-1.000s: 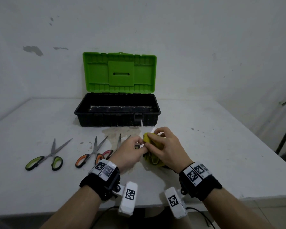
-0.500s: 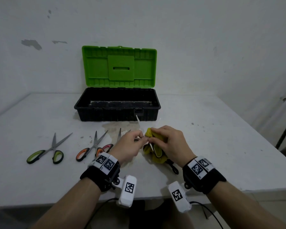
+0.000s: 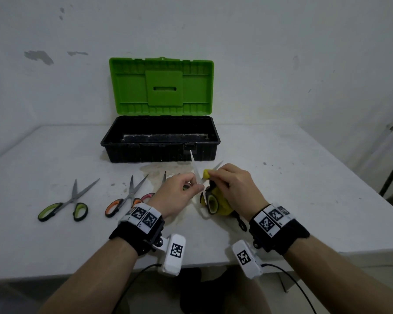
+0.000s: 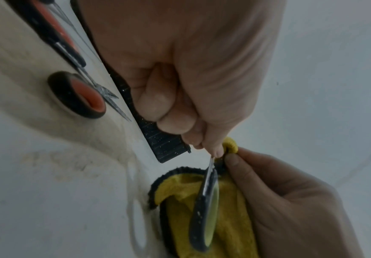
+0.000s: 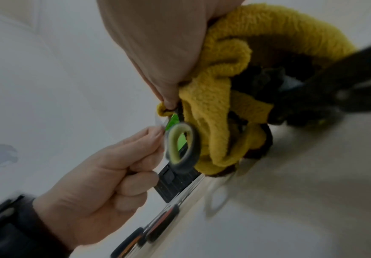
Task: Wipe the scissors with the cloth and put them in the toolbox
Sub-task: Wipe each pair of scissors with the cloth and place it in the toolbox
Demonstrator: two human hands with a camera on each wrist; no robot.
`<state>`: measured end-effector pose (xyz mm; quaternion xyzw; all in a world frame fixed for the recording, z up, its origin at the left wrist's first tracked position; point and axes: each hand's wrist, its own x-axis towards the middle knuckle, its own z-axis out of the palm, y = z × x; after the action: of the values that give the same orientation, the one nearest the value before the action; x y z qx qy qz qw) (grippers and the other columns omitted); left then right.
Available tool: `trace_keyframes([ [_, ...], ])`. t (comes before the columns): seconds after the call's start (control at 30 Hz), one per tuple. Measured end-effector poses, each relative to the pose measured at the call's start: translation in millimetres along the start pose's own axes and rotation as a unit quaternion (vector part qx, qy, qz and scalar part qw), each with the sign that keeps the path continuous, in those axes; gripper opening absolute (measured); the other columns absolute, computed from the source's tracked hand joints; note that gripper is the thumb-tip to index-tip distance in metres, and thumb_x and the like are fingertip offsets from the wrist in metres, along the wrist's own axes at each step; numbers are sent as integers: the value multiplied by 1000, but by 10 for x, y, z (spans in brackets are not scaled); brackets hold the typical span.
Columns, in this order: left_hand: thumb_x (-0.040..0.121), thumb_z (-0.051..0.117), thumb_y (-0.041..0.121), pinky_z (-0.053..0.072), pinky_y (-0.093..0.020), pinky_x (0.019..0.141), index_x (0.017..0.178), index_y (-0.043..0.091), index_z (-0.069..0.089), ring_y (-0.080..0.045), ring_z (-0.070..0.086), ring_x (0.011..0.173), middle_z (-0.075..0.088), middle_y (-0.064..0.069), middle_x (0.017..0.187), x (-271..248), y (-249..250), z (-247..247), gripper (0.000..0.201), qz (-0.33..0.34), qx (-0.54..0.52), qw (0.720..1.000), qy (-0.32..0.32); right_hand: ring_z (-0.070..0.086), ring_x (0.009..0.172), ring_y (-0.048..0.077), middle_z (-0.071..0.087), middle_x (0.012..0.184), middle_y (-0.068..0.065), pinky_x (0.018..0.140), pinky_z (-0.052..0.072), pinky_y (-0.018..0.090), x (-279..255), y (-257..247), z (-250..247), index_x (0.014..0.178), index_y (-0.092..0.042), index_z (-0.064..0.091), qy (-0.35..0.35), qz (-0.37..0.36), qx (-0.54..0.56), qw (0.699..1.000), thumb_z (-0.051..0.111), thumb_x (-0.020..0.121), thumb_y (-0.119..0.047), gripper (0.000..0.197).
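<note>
My left hand [image 3: 186,189] pinches one blade of a pair of open scissors [image 3: 196,173] with black and pale yellow-green handles [image 4: 204,221], held just above the table in front of the toolbox. My right hand [image 3: 232,184] grips a yellow cloth [image 3: 220,205] bunched around the other blade, whose tip [image 3: 218,165] pokes out past the fingers. In the right wrist view the cloth [image 5: 220,97] hangs under my palm beside the handle ring [image 5: 180,144]. The black toolbox [image 3: 161,141] stands open behind, its green lid [image 3: 161,87] upright.
On the white table [image 3: 304,189] left of my hands lie green-handled scissors [image 3: 64,205], orange-handled scissors [image 3: 123,200] and a pink-handled pair [image 3: 149,196] partly behind my left wrist. A black strap [image 3: 239,220] trails by my right wrist. A wall stands close behind the toolbox.
The scissors have opened wider, one blade now pointing up toward the toolbox. My right hand has slid the cloth farther out along the other blade. Both hands sit slightly farther forward.
</note>
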<state>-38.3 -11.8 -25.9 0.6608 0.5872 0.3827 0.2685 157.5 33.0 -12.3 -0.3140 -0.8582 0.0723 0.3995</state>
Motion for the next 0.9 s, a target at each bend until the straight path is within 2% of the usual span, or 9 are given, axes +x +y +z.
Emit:
trace_keyframes([
  [0.13, 93, 64, 40, 42, -30, 69, 75, 14, 56, -9, 56, 73, 60, 5, 76, -4, -12, -14, 33, -14, 11, 1000, -17, 62, 74, 16, 67, 84, 2, 73, 52, 29, 126, 136, -148, 99, -16, 78, 34, 82, -17, 996, 67, 92, -17, 13],
  [0.2, 93, 64, 40, 43, -29, 66, 77, 12, 55, -9, 56, 68, 61, 2, 77, -5, -15, 6, 34, -35, -14, 999, -22, 62, 74, 14, 67, 83, 1, 74, 51, 27, 146, 175, -217, 97, -16, 78, 58, 98, -24, 993, 67, 92, -17, 12],
  [0.27, 93, 64, 39, 39, -25, 54, 76, 13, 54, -6, 48, 52, 59, 1, 70, -12, -10, 23, 34, -59, -60, 996, -24, 63, 74, 11, 68, 83, -2, 74, 50, 20, 118, 122, -253, 96, -18, 78, 54, 80, -9, 995, 69, 90, -16, 11],
  [0.33, 93, 66, 37, 32, -23, 47, 74, 17, 54, -7, 39, 43, 56, 1, 63, -16, 4, 30, 30, -70, -108, 991, -29, 63, 73, 11, 67, 85, -3, 73, 51, 19, 50, 14, -229, 99, -19, 77, 8, 44, 6, 999, 69, 90, -17, 12],
  [0.47, 92, 67, 34, 30, -21, 43, 76, 17, 56, -5, 37, 40, 55, 3, 62, -14, 71, 22, 27, -70, -127, 989, -42, 62, 71, 14, 65, 86, 2, 67, 50, 21, -48, -112, -118, 105, -16, 76, -45, -26, -3, 999, 69, 90, -15, 16],
  [0.6, 94, 66, 29, 29, -20, 41, 78, 10, 53, -7, 35, 40, 52, 4, 58, -50, 123, 19, 28, -55, -122, 990, -47, 62, 71, 15, 65, 86, 2, 68, 50, 21, -32, -97, -98, 106, -16, 76, -51, -31, -5, 998, 68, 91, -15, 17],
  [0.67, 95, 65, 31, 30, -20, 42, 79, 6, 53, -8, 35, 41, 52, 4, 58, -62, 119, -5, 31, -49, -112, 992, -42, 63, 73, 16, 66, 87, 1, 69, 52, 24, -9, -91, -106, 104, -17, 76, -49, -7, -7, 999, 66, 93, -17, 16],
  [0.77, 94, 65, 33, 31, -19, 44, 79, 4, 52, -5, 36, 41, 54, 0, 62, -67, 93, -39, 35, -38, -89, 995, -34, 63, 75, 16, 66, 85, 0, 73, 49, 21, 92, -19, -173, 100, -18, 77, -20, 56, -14, 998, 65, 94, -21, 14],
  [0.9, 94, 64, 34, 33, -19, 47, 77, 10, 53, -1, 38, 42, 52, 5, 60, -100, 42, -27, 32, -38, -62, 996, -49, 62, 79, 19, 67, 84, 2, 76, 48, 27, 196, 114, -315, 96, -16, 77, 6, 141, -55, 989, 63, 94, -22, 15],
])
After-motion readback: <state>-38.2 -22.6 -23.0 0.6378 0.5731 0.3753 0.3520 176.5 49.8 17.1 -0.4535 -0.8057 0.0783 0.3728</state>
